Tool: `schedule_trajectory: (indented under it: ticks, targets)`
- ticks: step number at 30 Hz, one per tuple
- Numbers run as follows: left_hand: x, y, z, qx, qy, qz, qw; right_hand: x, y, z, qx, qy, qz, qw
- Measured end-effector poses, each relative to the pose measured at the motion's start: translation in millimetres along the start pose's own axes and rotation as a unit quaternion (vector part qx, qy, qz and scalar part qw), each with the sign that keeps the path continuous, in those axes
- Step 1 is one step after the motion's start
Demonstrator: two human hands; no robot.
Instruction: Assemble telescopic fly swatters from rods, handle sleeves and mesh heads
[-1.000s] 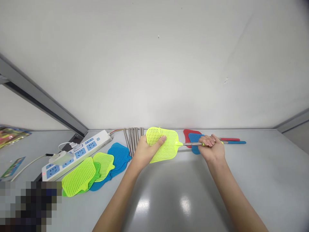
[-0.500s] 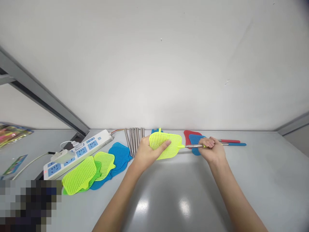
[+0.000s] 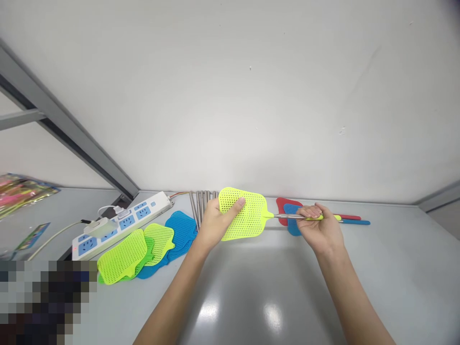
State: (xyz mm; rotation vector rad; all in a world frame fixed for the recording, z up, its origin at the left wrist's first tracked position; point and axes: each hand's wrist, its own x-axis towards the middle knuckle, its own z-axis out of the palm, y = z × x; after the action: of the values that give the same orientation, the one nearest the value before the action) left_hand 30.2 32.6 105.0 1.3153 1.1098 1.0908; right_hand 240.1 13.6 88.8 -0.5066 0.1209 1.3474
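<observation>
My left hand (image 3: 214, 222) grips the yellow mesh head (image 3: 247, 214) of a fly swatter, thumb across its face. My right hand (image 3: 318, 226) is closed around the swatter's metal rod and yellow handle (image 3: 287, 216), which runs to the right. The swatter is held just above the grey table (image 3: 251, 297). Behind my right hand lie a finished red swatter (image 3: 282, 205) and a blue swatter (image 3: 293, 227), their handles pointing right.
Loose yellow-green heads (image 3: 124, 255) and blue swatter heads (image 3: 181, 230) lie piled at the left. Several metal rods (image 3: 201, 201) lie by the wall. A white power strip (image 3: 125, 221) with a plugged adapter sits further left. Coloured packets (image 3: 21, 189) lie at the far left.
The swatter head tipped flat half a second ago and now faces me again. My right hand has slid slightly right along the handle. The view has shifted a little.
</observation>
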Motion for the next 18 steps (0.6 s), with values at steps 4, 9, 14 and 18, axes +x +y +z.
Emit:
schedule_trajectory:
  ticks: [4,9,14,18]
  targets:
    - [0.6,-1.7,-0.5,-0.035,0.010,-0.013,0.999,-0.7,-2.2,0.5,-0.057,-0.011,-0.020,0.998]
    - [1.9,0.7,-5.7,-0.108,0.022,-0.040,0.993,-13.6,-1.0,12.6,-0.232,-0.093,-0.059,0.966]
    - [1.8,3.4,-8.2,-0.149,0.020,-0.040,0.988,-21.8,6.0,16.6,-0.349,-0.132,-0.009,0.928]
    - [2.4,0.8,-8.5,-0.149,0.029,-0.035,0.988,-21.4,9.0,12.8,-0.370,-0.141,0.010,0.918]
